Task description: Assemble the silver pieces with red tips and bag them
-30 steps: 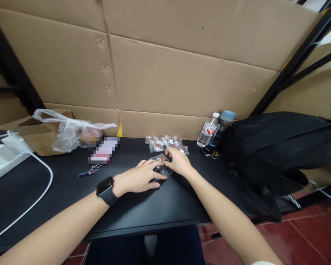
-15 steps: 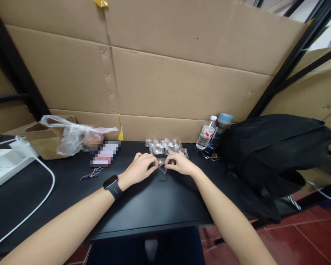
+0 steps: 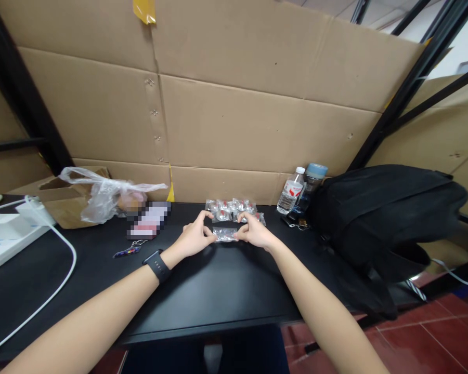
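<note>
A small clear plastic packet [image 3: 225, 235] is stretched flat between my two hands, just above or on the black tabletop. My left hand [image 3: 195, 235] grips its left end low down by the thumb, with the index finger raised away from it. At the right end my right hand [image 3: 255, 232] holds the packet the same way, index finger lifted. What lies inside this packet is too small to tell. Just behind it, several clear packets [image 3: 223, 214] with silvery round contents and red spots lie in rows. A dark watch [image 3: 158, 266] is on my left wrist.
Left of my hands are a phone [image 3: 150, 221], a keychain [image 3: 128, 252], a plastic bag [image 3: 103, 200] and a white power strip [image 3: 8, 244] with a cable. To the right stand a water bottle [image 3: 291, 193], a blue-lidded bottle [image 3: 314, 184] and a black backpack [image 3: 390, 218]. Cardboard [image 3: 234, 119] walls the back.
The packet was bunched between my pinching fingers, a red spot showing; now it is spread out flat. My hands have moved slightly apart and both index fingers have lifted.
</note>
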`<state>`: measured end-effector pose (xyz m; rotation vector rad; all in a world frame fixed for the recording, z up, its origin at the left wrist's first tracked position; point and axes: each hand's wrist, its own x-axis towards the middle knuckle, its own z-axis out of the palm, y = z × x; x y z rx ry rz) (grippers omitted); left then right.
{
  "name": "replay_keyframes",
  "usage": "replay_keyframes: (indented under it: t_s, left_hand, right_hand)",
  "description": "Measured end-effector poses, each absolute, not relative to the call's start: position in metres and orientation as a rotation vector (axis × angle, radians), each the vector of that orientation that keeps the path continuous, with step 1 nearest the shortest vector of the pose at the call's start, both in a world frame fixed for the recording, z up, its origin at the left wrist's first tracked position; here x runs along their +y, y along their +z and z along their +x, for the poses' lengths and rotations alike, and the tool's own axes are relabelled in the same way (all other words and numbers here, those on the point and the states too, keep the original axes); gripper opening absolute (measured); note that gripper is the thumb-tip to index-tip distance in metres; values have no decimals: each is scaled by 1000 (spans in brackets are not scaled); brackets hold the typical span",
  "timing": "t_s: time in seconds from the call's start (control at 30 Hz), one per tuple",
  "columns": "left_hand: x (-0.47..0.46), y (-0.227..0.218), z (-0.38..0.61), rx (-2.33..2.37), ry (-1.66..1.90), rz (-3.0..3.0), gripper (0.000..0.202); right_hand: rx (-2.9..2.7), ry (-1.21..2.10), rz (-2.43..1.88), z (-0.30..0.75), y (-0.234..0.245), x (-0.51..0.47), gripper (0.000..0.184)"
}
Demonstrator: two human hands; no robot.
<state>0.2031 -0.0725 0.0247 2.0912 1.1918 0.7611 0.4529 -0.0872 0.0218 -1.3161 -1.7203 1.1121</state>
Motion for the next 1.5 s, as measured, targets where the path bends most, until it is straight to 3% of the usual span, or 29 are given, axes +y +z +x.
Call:
replay_keyframes:
  t_s: [0.17,0.3,0.5,0.6,0.83,1.1,1.27,1.5]
  left_hand:
    - [-80,20,209,1187,764,2257,36]
    - [-78,14,210,1212,714,2412,23]
    - [-81,13,210,1228,688,2585,27]
    - [-84,14,210,1180,686,2651,22]
    - [-81,15,210,1217,771,2798,20]
    - [-78,13,209,1274,758,2764,18]
    - [-76,10,209,1315,733,2669,20]
    - [-72,11,209,1367,661,2577,21]
  right_hand:
    - [-1962,949,-1411,452,21,-85,23]
    - [-2036,820,-1475,451,22,-83,26]
    - [-2244,492,-1338,450,26,-90,24]
    - [-2291,390,-1325,448,26,-93,34]
    - [-2205,482,-1365,444,26,-92,18]
    - [-2032,719,-1289,443,20,-87,20]
    - [-2014,817,-1224,445,18,-87,35]
    - [-2006,641,-1353,446,11,-82,36]
